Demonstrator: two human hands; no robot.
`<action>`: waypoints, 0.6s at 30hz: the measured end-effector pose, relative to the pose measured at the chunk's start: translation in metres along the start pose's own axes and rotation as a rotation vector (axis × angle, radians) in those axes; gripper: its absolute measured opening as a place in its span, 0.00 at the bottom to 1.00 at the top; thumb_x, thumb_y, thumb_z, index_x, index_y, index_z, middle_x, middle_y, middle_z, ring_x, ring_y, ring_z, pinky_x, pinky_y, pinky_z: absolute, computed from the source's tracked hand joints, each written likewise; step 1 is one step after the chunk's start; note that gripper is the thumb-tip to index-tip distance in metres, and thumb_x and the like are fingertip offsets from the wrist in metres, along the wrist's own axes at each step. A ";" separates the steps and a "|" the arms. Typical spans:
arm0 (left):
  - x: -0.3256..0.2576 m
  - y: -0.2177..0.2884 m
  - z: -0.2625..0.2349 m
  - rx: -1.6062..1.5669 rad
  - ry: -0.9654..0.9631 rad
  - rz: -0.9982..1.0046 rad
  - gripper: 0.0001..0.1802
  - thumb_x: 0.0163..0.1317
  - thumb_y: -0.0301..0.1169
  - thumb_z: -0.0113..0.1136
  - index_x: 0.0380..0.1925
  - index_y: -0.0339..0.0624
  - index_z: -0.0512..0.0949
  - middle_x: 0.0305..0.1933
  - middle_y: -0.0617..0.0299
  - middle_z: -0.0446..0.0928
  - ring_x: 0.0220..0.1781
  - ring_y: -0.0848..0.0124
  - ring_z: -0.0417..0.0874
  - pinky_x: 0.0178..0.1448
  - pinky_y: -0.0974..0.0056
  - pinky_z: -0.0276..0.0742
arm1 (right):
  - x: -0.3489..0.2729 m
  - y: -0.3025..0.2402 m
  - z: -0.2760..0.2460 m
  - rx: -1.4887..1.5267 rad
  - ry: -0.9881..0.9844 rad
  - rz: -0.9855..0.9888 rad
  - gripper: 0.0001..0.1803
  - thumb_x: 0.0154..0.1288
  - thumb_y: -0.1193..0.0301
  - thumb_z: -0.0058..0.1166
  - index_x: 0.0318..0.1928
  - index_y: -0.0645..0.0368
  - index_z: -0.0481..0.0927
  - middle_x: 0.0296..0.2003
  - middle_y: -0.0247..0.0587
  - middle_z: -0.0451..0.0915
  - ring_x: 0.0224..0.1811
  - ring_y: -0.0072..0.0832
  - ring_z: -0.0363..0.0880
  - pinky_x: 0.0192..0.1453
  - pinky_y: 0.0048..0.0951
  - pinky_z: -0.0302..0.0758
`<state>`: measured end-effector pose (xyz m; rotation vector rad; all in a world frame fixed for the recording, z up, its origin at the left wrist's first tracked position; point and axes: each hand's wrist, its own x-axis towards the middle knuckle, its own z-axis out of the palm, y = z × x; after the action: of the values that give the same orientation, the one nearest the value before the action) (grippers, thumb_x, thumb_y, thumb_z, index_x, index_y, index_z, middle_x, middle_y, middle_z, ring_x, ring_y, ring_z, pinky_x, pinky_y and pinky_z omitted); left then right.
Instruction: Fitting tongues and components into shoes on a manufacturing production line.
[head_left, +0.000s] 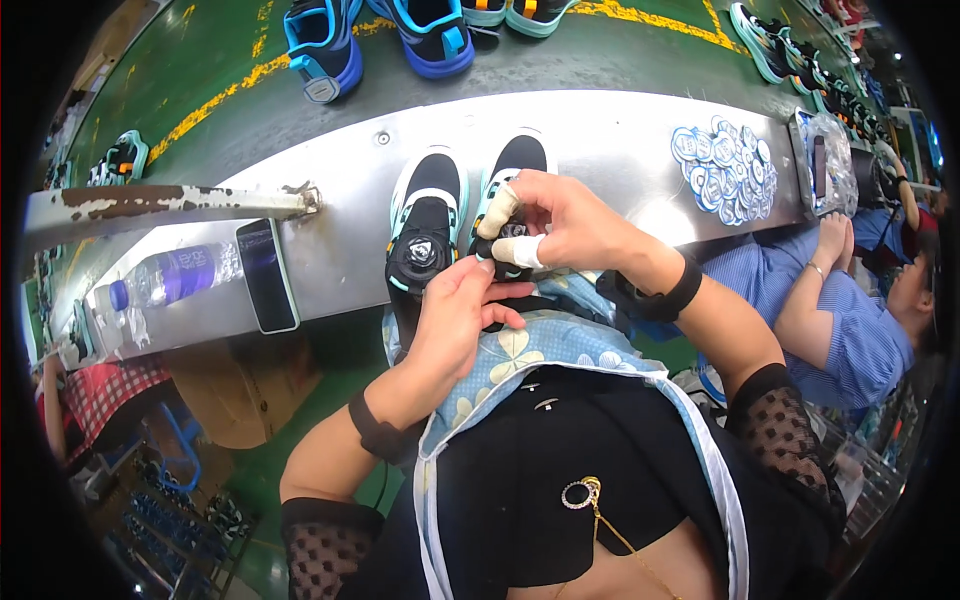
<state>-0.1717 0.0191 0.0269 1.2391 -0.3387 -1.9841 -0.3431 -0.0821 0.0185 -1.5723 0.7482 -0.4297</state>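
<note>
Black-and-teal pair of small shoes (450, 215), toes pointing away on the metal bench (620, 150), heels drawn in under both hands. Left hand (455, 315) curled against the heel of the left shoe beside its round dial closure (420, 252), fingers bent, nothing clearly pinched; right hand (560, 225), two fingertips taped (497, 212), pinching at the top of the right shoe. Probably light and soft in the upper, stiffer at sole and heel, so best gripped there; phone (268, 275) and water bottle (165, 278) well off to the left.
</note>
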 end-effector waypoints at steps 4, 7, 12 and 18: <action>0.002 -0.008 0.000 -0.055 0.039 0.036 0.16 0.76 0.33 0.43 0.48 0.30 0.74 0.48 0.52 0.78 0.50 0.61 0.83 0.41 0.64 0.82 | -0.007 -0.012 -0.020 -0.023 -0.094 -0.004 0.17 0.57 0.73 0.66 0.49 0.57 0.82 0.37 0.36 0.79 0.36 0.23 0.78 0.42 0.25 0.74; 0.004 -0.016 0.000 -0.165 -0.026 0.030 0.15 0.76 0.34 0.44 0.47 0.31 0.74 0.46 0.53 0.78 0.50 0.60 0.84 0.41 0.64 0.82 | -0.013 -0.006 -0.021 -0.249 -0.056 -0.110 0.22 0.58 0.73 0.65 0.55 0.58 0.81 0.38 0.43 0.81 0.37 0.33 0.80 0.43 0.30 0.75; 0.002 -0.014 0.004 -0.159 -0.059 0.042 0.15 0.77 0.34 0.43 0.47 0.32 0.73 0.47 0.54 0.77 0.51 0.60 0.84 0.42 0.63 0.83 | -0.014 -0.003 -0.007 -0.531 0.096 -0.173 0.20 0.56 0.70 0.67 0.49 0.62 0.82 0.36 0.53 0.81 0.38 0.47 0.80 0.41 0.38 0.77; -0.047 0.024 -0.002 0.618 -0.149 0.107 0.14 0.73 0.27 0.48 0.52 0.32 0.77 0.51 0.54 0.79 0.47 0.66 0.83 0.49 0.65 0.79 | -0.020 -0.014 -0.039 -0.346 0.004 0.096 0.27 0.58 0.69 0.67 0.60 0.53 0.79 0.34 0.37 0.78 0.35 0.23 0.75 0.43 0.26 0.75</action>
<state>-0.1479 0.0366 0.0706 1.3967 -1.1336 -1.9452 -0.3799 -0.0973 0.0413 -1.8472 0.9339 -0.2410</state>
